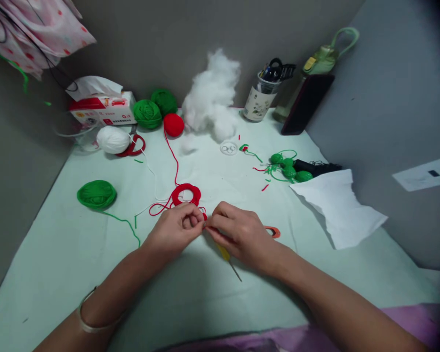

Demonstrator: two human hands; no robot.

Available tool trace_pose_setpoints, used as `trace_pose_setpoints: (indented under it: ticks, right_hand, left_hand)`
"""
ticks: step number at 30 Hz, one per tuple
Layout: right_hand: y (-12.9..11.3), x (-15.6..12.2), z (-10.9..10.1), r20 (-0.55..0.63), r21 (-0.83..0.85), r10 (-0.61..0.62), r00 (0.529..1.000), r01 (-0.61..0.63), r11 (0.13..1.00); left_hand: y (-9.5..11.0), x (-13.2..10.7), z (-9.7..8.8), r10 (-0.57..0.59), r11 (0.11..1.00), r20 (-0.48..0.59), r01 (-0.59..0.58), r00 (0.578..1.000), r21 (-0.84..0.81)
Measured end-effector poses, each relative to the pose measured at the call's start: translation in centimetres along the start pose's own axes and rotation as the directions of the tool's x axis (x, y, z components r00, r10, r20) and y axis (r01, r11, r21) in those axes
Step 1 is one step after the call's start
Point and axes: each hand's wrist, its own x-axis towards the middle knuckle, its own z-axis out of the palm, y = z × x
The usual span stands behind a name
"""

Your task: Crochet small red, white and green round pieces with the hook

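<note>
My left hand (178, 227) and my right hand (238, 234) meet at the middle of the table, both with fingers pinched together on a small red crocheted piece (204, 216). A red yarn strand (176, 166) runs from it through a loose red coil (186, 194) back to a red yarn ball (173, 124). A crochet hook with a yellow handle (227, 256) sticks out under my right hand, its metal tip pointing toward me. An orange scissor handle (273, 231) shows just behind my right hand.
Green yarn balls (96, 193) (147, 113), a white yarn ball (113, 139), a tissue box (102, 110), white stuffing (210, 100), a jar of tools (260, 98), green crocheted pieces (289, 168), a white tissue sheet (337, 208), a green bottle (315, 63) and a dark phone (306, 102) lie around the table.
</note>
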Motion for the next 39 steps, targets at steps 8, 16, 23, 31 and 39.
trace_pose_setpoints:
  ticks: [8, 16, 23, 31, 39]
  right_hand:
    - [0.7, 0.3, 1.7, 0.005, 0.028, 0.161, 0.987, -0.161, 0.987]
    - [1.3, 0.5, 2.4, -0.027, 0.059, 0.194, 0.981, -0.192, 0.980]
    - [1.3, 0.6, 2.3, -0.022, 0.072, 0.275, 0.961, -0.273, 0.959]
    - [1.4, 0.7, 2.5, -0.053, 0.163, 0.184, 0.982, -0.173, 0.971]
    - [1.8, 1.4, 2.7, 0.058, 0.310, 0.362, 0.930, -0.361, 0.879]
  left_hand:
    - [-0.7, -0.2, 0.5, 0.175, 0.961, -0.104, -0.147, 0.979, 0.234]
    - [-1.3, -0.2, 0.4, 0.292, 0.912, -0.095, -0.247, 0.952, 0.328]
    - [-1.6, -0.2, 0.5, 0.350, 0.877, -0.115, -0.283, 0.930, 0.388]
    - [-1.8, -0.3, 0.6, 0.397, 0.838, -0.129, -0.302, 0.909, 0.455]
    - [-2.4, -0.3, 0.5, 0.521, 0.758, -0.114, -0.396, 0.846, 0.518]
